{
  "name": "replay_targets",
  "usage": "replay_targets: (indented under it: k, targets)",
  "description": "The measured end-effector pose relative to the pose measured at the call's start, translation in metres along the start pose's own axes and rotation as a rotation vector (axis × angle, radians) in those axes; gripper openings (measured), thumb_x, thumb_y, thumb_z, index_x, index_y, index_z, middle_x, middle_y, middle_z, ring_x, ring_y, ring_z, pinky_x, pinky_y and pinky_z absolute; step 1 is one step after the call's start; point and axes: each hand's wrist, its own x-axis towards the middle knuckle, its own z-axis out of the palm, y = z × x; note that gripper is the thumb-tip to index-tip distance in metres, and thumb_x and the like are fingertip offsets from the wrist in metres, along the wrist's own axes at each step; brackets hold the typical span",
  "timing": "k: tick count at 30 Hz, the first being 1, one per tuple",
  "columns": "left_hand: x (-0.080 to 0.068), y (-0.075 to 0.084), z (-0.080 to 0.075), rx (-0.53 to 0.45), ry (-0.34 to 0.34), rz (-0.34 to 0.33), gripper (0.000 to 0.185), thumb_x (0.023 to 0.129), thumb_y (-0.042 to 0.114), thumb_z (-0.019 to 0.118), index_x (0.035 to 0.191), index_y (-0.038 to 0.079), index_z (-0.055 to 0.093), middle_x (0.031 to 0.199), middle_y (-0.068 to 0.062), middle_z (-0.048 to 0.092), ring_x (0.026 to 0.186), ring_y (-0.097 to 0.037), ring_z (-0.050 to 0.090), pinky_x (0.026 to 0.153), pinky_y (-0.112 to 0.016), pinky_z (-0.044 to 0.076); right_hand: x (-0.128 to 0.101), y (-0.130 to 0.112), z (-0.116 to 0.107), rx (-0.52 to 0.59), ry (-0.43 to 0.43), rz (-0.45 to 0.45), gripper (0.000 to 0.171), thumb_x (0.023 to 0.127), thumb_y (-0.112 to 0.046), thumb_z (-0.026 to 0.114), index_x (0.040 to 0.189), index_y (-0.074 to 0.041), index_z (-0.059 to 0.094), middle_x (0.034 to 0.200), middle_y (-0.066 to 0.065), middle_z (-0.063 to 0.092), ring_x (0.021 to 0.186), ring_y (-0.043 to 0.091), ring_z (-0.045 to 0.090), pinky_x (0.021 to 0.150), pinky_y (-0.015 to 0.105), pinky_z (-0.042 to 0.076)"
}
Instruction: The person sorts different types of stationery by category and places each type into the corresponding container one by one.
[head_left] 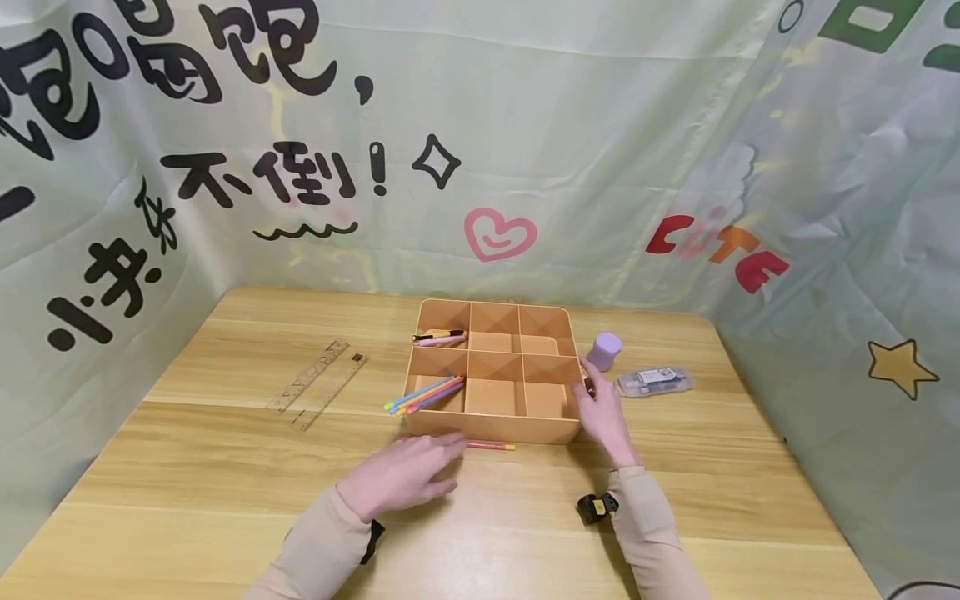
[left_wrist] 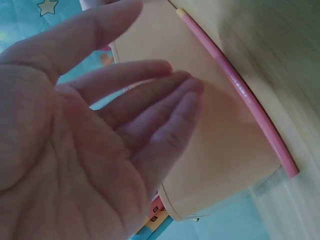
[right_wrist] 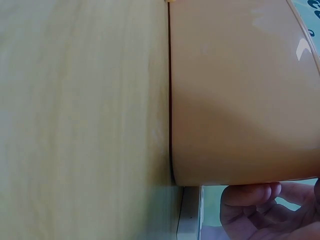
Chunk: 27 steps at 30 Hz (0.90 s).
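Two clear rulers (head_left: 318, 385) lying idle at far left; left hand (head_left: 401, 477) hovering flat, fingers straight and holding nothing, just short of the pink pencil (head_left: 491, 446) against the front wall of the orange organizer tray (head_left: 495, 429). Right hand (head_left: 602, 412) at the tray's right corner, seemingly to steady it, fingers touching the wall, grip unclear; lilac cup (head_left: 603, 350) and clear case (head_left: 654, 382) just beyond.

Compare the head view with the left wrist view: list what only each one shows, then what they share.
Only the head view shows the right hand at the organizer's right wall, the rulers, the purple cup, the pens in the compartments and the table as a whole. Only the left wrist view shows the left palm, fingers straight. Both show the left hand open, the orange organizer and the pink pen along its front wall.
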Motion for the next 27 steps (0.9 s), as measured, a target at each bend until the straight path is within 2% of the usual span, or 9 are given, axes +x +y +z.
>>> replay_targets:
  k: [2, 4, 6, 19, 24, 27]
  targets:
    - [-0.0006, 0.0002, 0.0009, -0.004, -0.017, -0.023, 0.056, 0.092, 0.022, 0.072, 0.141, 0.000, 0.054, 0.150, -0.018, 0.053, 0.111, -0.025, 0.071, 0.106, -0.043, 0.052, 0.0000, 0.0001, -0.0001, -0.002, 0.000, 0.000, 0.048, 0.096, 0.001, 0.049, 0.144, 0.006, 0.048, 0.078, 0.010, 0.051, 0.064, 0.010, 0.043, 0.062, 0.025, 0.038]
    - [-0.0010, 0.0006, 0.0018, -0.012, -0.040, -0.045, 0.059, 0.093, 0.021, 0.071, 0.143, -0.001, 0.051, 0.152, -0.018, 0.051, 0.136, -0.030, 0.055, 0.114, -0.045, 0.045, 0.0002, 0.0005, -0.0001, -0.002, 0.002, -0.003, 0.048, 0.096, 0.002, 0.049, 0.144, 0.006, 0.048, 0.078, 0.010, 0.051, 0.064, 0.010, 0.043, 0.062, 0.025, 0.038]
    - [-0.0011, 0.0012, 0.0027, -0.025, -0.064, -0.065, 0.060, 0.093, 0.020, 0.071, 0.145, -0.001, 0.049, 0.154, -0.018, 0.048, 0.143, -0.031, 0.047, 0.118, -0.046, 0.040, 0.0004, 0.0007, 0.0001, -0.004, 0.005, -0.007, 0.048, 0.096, 0.002, 0.049, 0.143, 0.007, 0.049, 0.078, 0.010, 0.050, 0.065, 0.010, 0.043, 0.062, 0.025, 0.038]
    - [-0.0020, 0.0039, 0.0071, -0.055, -0.122, -0.147, 0.062, 0.093, 0.021, 0.070, 0.147, -0.001, 0.048, 0.156, -0.018, 0.045, 0.145, -0.030, 0.044, 0.121, -0.045, 0.037, -0.0006, 0.0012, 0.0003, -0.002, 0.007, -0.014, 0.048, 0.096, 0.002, 0.050, 0.143, 0.006, 0.049, 0.077, 0.010, 0.051, 0.064, 0.010, 0.043, 0.062, 0.025, 0.038]
    - [-0.0026, 0.0033, 0.0084, -0.061, -0.109, -0.149, 0.060, 0.093, 0.021, 0.070, 0.146, 0.000, 0.049, 0.155, -0.018, 0.046, 0.143, -0.031, 0.047, 0.119, -0.046, 0.039, 0.0002, 0.0014, 0.0004, -0.005, 0.004, -0.009, 0.048, 0.096, 0.002, 0.049, 0.144, 0.006, 0.048, 0.078, 0.011, 0.052, 0.065, 0.010, 0.044, 0.062, 0.025, 0.039]
    - [-0.0024, 0.0014, 0.0093, -0.023, -0.070, -0.108, 0.055, 0.091, 0.017, 0.073, 0.140, 0.000, 0.054, 0.146, -0.018, 0.055, 0.132, -0.031, 0.058, 0.111, -0.044, 0.048, 0.0002, 0.0022, 0.0005, -0.007, 0.001, -0.008, 0.048, 0.096, 0.002, 0.049, 0.144, 0.006, 0.048, 0.078, 0.011, 0.052, 0.066, 0.011, 0.044, 0.063, 0.025, 0.039]
